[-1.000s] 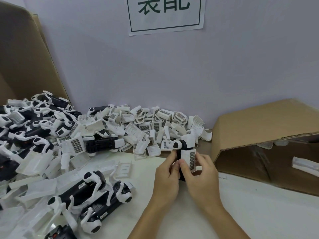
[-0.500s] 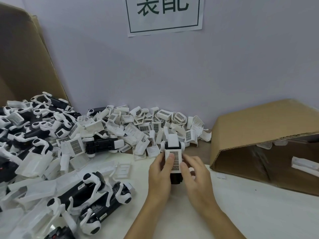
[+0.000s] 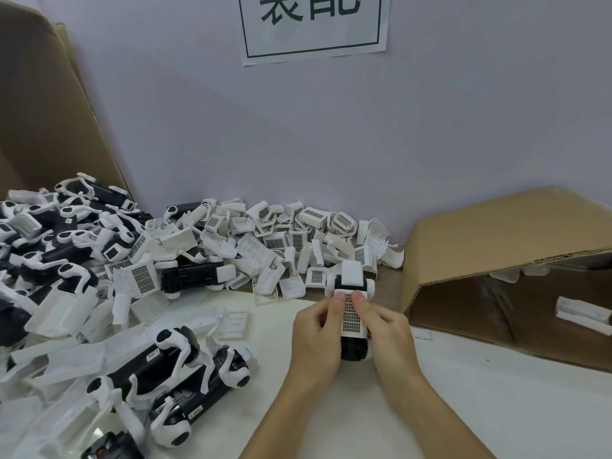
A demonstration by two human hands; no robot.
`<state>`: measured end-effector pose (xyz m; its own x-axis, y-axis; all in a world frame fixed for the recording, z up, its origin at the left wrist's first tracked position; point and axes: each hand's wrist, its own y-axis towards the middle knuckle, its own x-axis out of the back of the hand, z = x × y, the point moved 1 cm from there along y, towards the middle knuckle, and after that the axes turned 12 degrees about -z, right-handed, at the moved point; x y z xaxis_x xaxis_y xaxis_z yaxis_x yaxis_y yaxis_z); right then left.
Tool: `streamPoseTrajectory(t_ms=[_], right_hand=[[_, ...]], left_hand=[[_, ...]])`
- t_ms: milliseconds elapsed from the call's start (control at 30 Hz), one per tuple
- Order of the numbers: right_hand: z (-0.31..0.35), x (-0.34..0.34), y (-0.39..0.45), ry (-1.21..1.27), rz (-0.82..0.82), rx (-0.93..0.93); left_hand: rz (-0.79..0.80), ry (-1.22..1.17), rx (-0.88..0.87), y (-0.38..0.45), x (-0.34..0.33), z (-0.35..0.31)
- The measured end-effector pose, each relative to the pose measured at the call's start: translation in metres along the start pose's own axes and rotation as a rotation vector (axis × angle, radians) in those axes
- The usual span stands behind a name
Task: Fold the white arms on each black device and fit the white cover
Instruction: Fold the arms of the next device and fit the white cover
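Note:
I hold one black device (image 3: 355, 347) upright over the white table, its white arms folded in at the top. A white cover (image 3: 351, 314) with a dark grid label lies on its front face. My left hand (image 3: 314, 336) grips the device from the left, thumb pressing the cover's top edge. My right hand (image 3: 385, 332) grips it from the right, thumb on the cover beside the other thumb. Loose white covers (image 3: 291, 240) are heaped along the wall. More black devices (image 3: 172, 356) with unfolded white arms lie at the left.
A cardboard box (image 3: 496, 240) lies on its side at the right, opening toward me, with a wrapped item (image 3: 583, 313) inside. A tall cardboard sheet (image 3: 43, 104) leans at the far left. A paper sign (image 3: 314, 24) hangs on the wall.
The device turned so the cover's label faces me, then moved down and slightly right. Both thumbs now press on the cover's top end.

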<state>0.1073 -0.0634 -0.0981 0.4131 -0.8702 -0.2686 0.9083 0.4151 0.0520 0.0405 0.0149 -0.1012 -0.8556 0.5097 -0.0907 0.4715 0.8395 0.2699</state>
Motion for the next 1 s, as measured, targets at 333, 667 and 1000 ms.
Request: streamPoseTrajectory(t_ms=[333, 667, 1000], right_hand=[[-0.001, -0.0017, -0.0028, -0.039, -0.013, 0.057], [-0.0022, 0.0015, 0.0013, -0.019, 0.077, 0.083], [-0.0066, 0.0058, 0.0041, -0.034, 0.074, 0.108]], left_hand=[[-0.019, -0.101, 0.087, -0.0005, -0.0008, -0.0037], [-0.001, -0.124, 0.099, 0.0027, -0.0003, -0.0052], [0.084, -0.068, 0.084, 0.0032, 0.0039, -0.0054]])
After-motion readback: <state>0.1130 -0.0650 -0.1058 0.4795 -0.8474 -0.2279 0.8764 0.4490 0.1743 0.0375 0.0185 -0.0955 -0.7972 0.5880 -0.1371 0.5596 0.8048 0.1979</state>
